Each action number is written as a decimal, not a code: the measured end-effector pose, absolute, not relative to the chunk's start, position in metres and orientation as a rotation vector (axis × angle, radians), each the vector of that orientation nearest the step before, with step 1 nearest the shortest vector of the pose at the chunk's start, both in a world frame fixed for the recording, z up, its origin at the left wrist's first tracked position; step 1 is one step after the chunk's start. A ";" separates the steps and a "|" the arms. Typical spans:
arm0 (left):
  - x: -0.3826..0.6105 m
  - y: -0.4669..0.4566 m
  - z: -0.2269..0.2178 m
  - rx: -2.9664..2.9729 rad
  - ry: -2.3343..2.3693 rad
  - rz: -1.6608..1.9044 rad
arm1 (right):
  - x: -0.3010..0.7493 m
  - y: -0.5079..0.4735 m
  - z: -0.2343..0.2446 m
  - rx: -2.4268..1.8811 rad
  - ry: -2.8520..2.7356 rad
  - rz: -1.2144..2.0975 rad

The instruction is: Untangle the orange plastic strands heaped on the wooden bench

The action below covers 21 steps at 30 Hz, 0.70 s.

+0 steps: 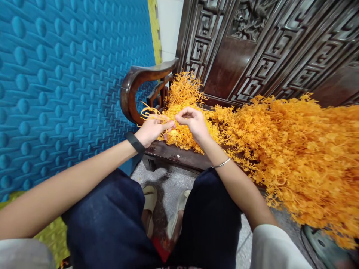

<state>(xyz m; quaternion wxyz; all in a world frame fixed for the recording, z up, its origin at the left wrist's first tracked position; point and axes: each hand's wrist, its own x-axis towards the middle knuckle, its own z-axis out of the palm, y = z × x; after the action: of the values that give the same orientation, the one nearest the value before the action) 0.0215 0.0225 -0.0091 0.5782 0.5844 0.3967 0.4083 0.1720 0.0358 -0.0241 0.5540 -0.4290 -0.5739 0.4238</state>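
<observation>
My left hand [153, 129] grips a bunch of thin orange plastic sprigs [148, 112] that stick out to the left above the fingers. My right hand [193, 121] pinches a small orange piece [172, 120] right beside the left fingertips; the two hands touch over the front edge of a dark wooden bench [174, 153]. A big heap of orange plastic sprigs [294, 149] covers the bench seat and spills to the right. A black band is on my left wrist, a thin silver bracelet on my right.
The bench has a curved armrest [134, 84] and a carved back [252, 45]. A blue padded mat [61, 74] covers the wall on the left. My knees in dark shorts and my sandalled feet [162, 213] are on the grey speckled floor below.
</observation>
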 end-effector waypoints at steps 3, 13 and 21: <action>0.027 0.025 -0.007 1.397 0.939 1.024 | 0.166 0.035 -0.022 -1.012 -1.272 0.907; 0.034 0.022 0.007 1.425 0.928 1.164 | 0.153 0.035 -0.013 -1.031 -1.156 0.530; 0.044 0.030 0.008 1.333 0.895 1.255 | 0.143 0.050 -0.016 -0.994 -1.173 0.374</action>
<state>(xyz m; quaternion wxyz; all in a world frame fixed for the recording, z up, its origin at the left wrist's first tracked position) 0.0436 0.0302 0.0083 0.5243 0.5569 0.3739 0.5246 0.1427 0.0499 -0.0161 0.7030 -0.4469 -0.5271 0.1680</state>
